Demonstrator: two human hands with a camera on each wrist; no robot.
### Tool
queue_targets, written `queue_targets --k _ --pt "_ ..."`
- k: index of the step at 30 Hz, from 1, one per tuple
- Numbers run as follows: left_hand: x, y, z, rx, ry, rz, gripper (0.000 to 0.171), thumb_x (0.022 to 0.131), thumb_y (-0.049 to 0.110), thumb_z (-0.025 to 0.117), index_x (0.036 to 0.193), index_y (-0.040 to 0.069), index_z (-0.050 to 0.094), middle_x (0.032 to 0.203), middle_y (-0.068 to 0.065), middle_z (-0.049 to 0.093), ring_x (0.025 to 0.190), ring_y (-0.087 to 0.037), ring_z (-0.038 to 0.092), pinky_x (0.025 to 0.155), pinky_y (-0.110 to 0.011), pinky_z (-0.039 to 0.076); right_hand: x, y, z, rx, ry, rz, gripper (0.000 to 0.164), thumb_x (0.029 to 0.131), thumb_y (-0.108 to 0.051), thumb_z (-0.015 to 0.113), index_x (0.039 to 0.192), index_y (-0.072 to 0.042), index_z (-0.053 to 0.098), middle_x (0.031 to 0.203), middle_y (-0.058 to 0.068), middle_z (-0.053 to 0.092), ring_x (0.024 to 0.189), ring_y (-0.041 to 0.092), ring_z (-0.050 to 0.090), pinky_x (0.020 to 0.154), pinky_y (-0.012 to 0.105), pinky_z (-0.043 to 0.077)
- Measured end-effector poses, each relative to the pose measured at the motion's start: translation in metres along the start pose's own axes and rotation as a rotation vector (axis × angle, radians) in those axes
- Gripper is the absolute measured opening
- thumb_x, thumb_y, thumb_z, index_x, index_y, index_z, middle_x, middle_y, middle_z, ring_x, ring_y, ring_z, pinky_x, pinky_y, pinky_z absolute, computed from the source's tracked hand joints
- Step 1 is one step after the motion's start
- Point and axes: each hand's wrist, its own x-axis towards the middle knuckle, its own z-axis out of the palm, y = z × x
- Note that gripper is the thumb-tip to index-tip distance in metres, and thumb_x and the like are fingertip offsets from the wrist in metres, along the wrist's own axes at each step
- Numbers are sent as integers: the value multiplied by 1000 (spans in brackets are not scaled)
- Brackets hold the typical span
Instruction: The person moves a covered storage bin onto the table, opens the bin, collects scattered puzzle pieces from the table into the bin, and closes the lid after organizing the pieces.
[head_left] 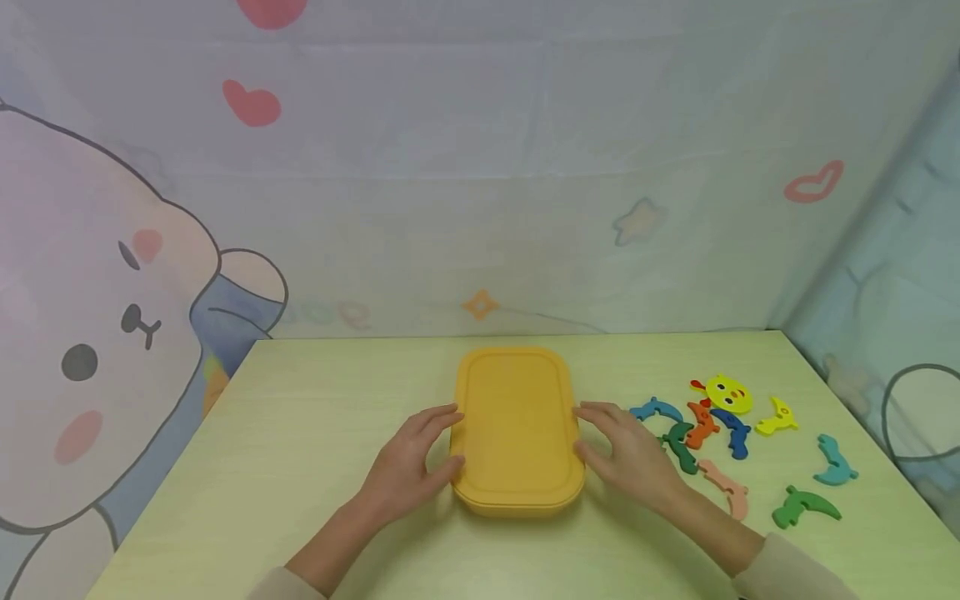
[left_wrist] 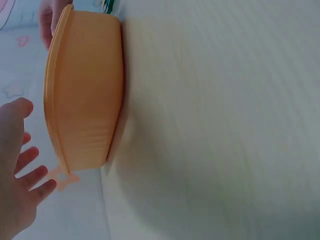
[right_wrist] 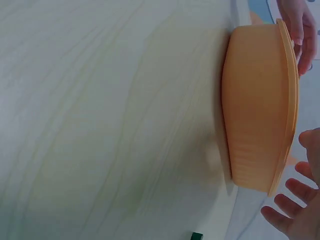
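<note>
A yellow plastic box with its lid on stands on the table between my hands. My left hand is at its left side, with fingers spread beside the lid's rim. On the opposite side, my right hand has its fingertips close to the rim in the same way. Both wrist views show the box's side wall flat on the tabletop, and neither hand is curled round it. Whether any fingertips touch the lid I cannot tell. What the box holds is hidden.
Right of the box lie several colourful curved puzzle pieces, among them a green one, a pink one and a yellow face piece with red feelers. A printed cloth hangs behind the pale table.
</note>
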Motion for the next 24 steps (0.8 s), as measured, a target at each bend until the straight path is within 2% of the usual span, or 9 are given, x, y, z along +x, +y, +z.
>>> queue_targets --k 4,8,13,18,24 --pt "3 0 -5 141 25 212 49 79 28 68 123 12 55 131 -3 51 121 -20 48 90 -35 49 0 -2 -4 -79 -3 -66 43 82 -33 68 120 -15 60 124 4 57 112 26 53 87 44 50" --pt "5 2 -6 200 14 330 51 79 33 69 123 12 55 132 -5 50 122 -23 47 96 -38 45 -2 -4 -8 -135 -9 -154 45 81 -35 69 120 -16 60 125 2 56 113 23 53 85 40 51" --pt "3 8 -8 259 -47 383 62 79 43 67 129 12 51 139 -7 44 126 -28 43 101 -41 40 -5 -8 -10 -161 -16 -282 48 79 -36 70 122 -18 58 127 1 55 114 20 53 87 38 50" --pt "-1 14 -6 324 -122 393 71 77 52 65 134 13 46 143 -8 39 130 -30 38 105 -44 35 -9 -12 -10 -184 -29 -368 50 79 -39 69 124 -20 57 129 1 54 115 21 52 90 39 49" --pt "-5 16 0 350 -137 413 71 77 54 64 133 13 47 142 -10 40 130 -31 37 105 -46 34 -13 -15 -9 -186 -42 -432 51 79 -40 69 124 -20 57 131 0 52 118 20 50 92 39 48"
